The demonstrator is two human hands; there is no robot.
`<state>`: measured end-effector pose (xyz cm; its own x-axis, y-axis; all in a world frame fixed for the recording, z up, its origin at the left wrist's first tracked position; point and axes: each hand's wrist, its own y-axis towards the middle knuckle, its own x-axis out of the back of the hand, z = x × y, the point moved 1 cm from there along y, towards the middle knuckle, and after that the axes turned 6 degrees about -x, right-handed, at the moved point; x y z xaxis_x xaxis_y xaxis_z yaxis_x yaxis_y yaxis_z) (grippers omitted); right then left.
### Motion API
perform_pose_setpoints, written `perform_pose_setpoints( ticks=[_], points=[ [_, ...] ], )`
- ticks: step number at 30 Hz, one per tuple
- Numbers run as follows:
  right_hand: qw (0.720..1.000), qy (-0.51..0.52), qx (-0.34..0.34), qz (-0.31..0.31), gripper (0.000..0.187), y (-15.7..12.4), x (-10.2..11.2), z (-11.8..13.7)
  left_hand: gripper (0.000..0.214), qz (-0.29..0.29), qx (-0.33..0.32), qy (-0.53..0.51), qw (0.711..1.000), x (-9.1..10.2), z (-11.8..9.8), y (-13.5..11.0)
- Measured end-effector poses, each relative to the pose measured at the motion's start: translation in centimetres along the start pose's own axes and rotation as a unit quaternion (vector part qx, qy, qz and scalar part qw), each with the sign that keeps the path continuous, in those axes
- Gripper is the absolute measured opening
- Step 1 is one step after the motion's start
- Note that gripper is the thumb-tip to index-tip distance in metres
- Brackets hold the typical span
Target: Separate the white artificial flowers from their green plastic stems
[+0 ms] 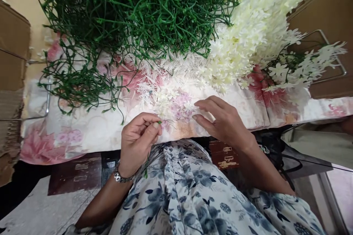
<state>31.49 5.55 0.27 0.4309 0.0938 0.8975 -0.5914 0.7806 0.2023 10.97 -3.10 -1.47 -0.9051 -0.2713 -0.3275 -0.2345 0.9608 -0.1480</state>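
Observation:
My left hand (pixel 140 139) pinches a thin green plastic stem (pixel 159 122) between thumb and fingers; its tip pokes out past the fingertips and more of it hangs below the palm. To the right, my right hand (pixel 220 121) has its thumb and fingers apart, with nothing visible between them. Its fingertips are close to some loose white flower heads (pixel 165 99) lying on the floral cloth (pixel 99 132). Beyond them lies a scatter of thin white spiky pieces (pixel 176 66). Finished-looking white flower sprays on green stems (pixel 300 62) lie at the right.
A big heap of green plastic stems (pixel 143 11) fills the back, with a smaller bunch (pixel 79 80) at the left. A pile of cream-white flower heads (pixel 248 33) spreads at the back right. Cardboard boxes (pixel 325 18) and bent metal wire frames (pixel 328 38) flank both sides.

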Motion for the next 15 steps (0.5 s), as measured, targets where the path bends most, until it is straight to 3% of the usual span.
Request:
perform_pose_setpoints(
  ticks=[4, 10, 15],
  points=[
    [0.997, -0.063, 0.012, 0.035, 0.019, 1.0, -1.5, 0.4, 0.005, -0.003, -0.009, 0.020, 1.000, 0.2, -0.1, -0.1],
    [0.998, -0.057, 0.023, 0.026, 0.022, 1.6, -3.0, -0.5, 0.005, 0.006, -0.026, 0.058, 0.998, 0.3, 0.3, -0.3],
    [0.998, 0.058, 0.023, -0.013, 0.015, 1.3, -1.9, 0.2, 0.006, 0.007, -0.017, 0.050, 0.999, -0.1, 0.6, -0.2]
  ],
)
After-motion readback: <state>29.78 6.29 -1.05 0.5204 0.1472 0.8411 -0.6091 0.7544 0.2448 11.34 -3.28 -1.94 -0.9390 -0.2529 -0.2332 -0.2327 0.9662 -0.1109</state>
